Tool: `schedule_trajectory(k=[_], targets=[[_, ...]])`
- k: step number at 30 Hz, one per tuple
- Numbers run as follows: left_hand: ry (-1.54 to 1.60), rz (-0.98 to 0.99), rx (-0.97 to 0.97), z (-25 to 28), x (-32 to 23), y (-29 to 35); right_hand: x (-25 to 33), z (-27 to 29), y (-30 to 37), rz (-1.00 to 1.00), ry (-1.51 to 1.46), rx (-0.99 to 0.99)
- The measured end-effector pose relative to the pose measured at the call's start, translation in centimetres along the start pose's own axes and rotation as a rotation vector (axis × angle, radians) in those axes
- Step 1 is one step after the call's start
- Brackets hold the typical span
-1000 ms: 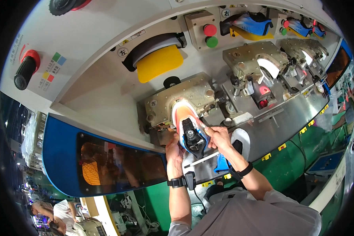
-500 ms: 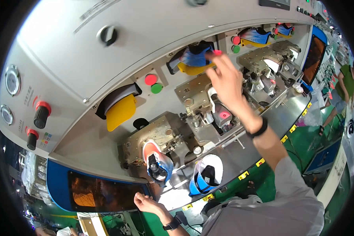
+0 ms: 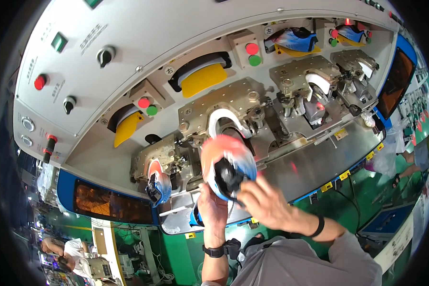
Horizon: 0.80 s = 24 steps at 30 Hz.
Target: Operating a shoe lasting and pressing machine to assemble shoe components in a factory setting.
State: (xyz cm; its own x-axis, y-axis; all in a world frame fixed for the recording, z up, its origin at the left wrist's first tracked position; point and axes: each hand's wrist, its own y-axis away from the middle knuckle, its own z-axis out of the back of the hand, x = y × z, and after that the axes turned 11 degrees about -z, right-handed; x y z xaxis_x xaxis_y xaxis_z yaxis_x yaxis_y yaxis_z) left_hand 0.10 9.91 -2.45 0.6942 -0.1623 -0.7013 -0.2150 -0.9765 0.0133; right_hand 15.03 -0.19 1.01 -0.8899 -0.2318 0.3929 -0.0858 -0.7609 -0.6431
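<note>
Behind left hand point(image 3: 212, 208), perhaps another shoe point(image 3: 195, 218)

The person's bare left hand point(image 3: 213, 210) is raised at the end of a near-vertical left forearm point(image 3: 216, 270), palm turned up; it is closed in a hold, its far fingers partly hidden; the bare right hand point(image 3: 268, 206), blurred, reaches in from the lower right, back uppermost, fingers point(image 3: 254, 194) bent and pointing leftward; the right elbow is bent; both hands are near each other, apart.
</note>
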Motion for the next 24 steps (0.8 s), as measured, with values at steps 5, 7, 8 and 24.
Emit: schedule_trajectory(k=[5,7,8,24], targets=[[0.127,0.235,-0.114,3.7,3.9,-0.4,-1.7,0.5,2.9,-0.299,-0.56,0.152],[0.114,0.239,-0.066,3.9,4.7,-1.7,-3.3,0.2,3.9,-0.594,-1.062,0.087],[0.099,0.237,-0.017,3.7,5.0,-2.4,-4.7,-0.5,4.6,-0.91,-1.319,0.057],[-0.281,0.22,-0.126,5.2,7.3,-13.1,-13.1,-11.3,-2.6,-1.42,-1.376,0.062]])
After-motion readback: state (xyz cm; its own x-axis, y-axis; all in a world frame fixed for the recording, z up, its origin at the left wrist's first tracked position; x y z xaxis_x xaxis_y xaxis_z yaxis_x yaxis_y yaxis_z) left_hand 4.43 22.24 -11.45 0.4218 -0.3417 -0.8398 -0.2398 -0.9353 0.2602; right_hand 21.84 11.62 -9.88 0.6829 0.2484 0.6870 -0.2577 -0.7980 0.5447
